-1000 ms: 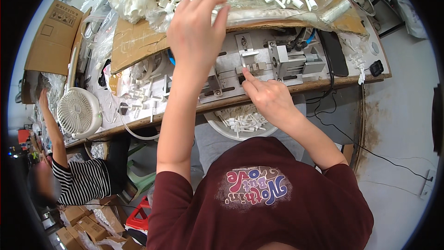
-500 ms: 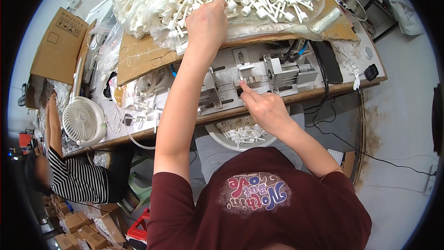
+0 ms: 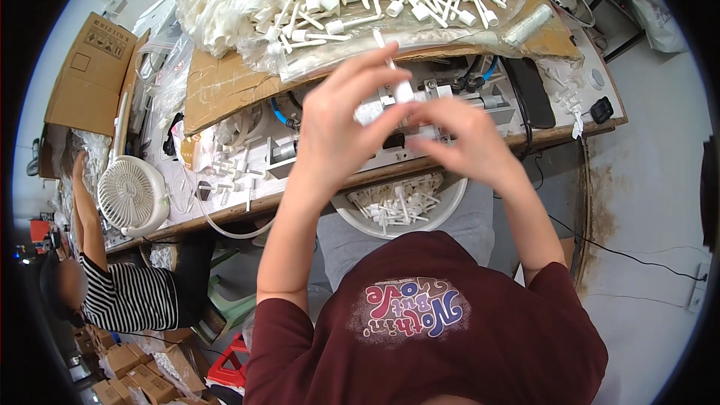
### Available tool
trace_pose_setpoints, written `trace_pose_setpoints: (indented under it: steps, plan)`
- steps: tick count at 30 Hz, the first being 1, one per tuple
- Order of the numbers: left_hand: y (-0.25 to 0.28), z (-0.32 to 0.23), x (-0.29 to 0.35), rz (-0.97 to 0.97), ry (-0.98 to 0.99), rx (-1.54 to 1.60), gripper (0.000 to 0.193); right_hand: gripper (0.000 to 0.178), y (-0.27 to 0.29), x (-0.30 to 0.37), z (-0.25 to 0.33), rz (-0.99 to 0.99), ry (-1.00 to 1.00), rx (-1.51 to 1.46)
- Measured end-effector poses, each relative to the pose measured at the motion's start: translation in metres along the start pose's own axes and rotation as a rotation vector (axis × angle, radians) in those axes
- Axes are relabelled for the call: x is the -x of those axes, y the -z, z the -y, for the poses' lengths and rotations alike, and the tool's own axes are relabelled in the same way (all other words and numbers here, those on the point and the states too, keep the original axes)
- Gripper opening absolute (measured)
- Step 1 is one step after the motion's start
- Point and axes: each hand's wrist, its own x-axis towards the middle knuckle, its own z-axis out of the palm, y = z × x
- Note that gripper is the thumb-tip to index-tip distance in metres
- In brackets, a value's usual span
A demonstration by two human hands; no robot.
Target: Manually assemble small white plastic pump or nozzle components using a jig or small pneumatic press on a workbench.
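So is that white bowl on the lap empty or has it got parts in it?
Not empty. The bowl holds a loose layer of small white plastic parts; how deep it goes cannot be told.

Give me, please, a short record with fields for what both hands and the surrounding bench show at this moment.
Left hand: pinches a small white plastic part with the right hand
Right hand: fingertips meet the left hand's at that part
Below hands: white bowl of similar pieces
Behind: clear bag of white plastic parts on cardboard
Left: white desk fan; a person in a striped shirt
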Motion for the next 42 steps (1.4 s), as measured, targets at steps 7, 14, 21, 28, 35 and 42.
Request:
trace_pose_setpoints:
  steps: [7, 14, 21, 28, 35, 42]
  plan:
    - [-0.027, -0.017, 0.06, 0.008, 0.068, -0.08, 0.031, 0.047, 0.028, -0.092, -0.05, -0.493, -0.013, 0.568]
    - [-0.054, -0.009, 0.102, 0.031, 0.118, -0.285, 0.03, 0.073, 0.008, -0.131, -0.068, -0.288, -0.382, 0.866]
    - [-0.066, 0.006, 0.115, 0.066, 0.098, -0.438, 0.027, 0.025, -0.006, -0.13, -0.056, -0.353, -0.245, 0.509]
    - [-0.058, 0.008, 0.102, 0.132, 0.129, -0.463, 0.026, 0.021, -0.006, -0.132, -0.053, -0.314, -0.215, 0.439]
    - [-0.061, 0.007, 0.1, 0.164, 0.162, -0.507, 0.027, 0.029, 0.003, -0.142, -0.073, -0.235, -0.234, 0.506]
    - [-0.066, 0.006, 0.102, 0.151, 0.133, -0.564, 0.027, 0.039, 0.013, -0.134, -0.092, -0.21, -0.167, 0.364]
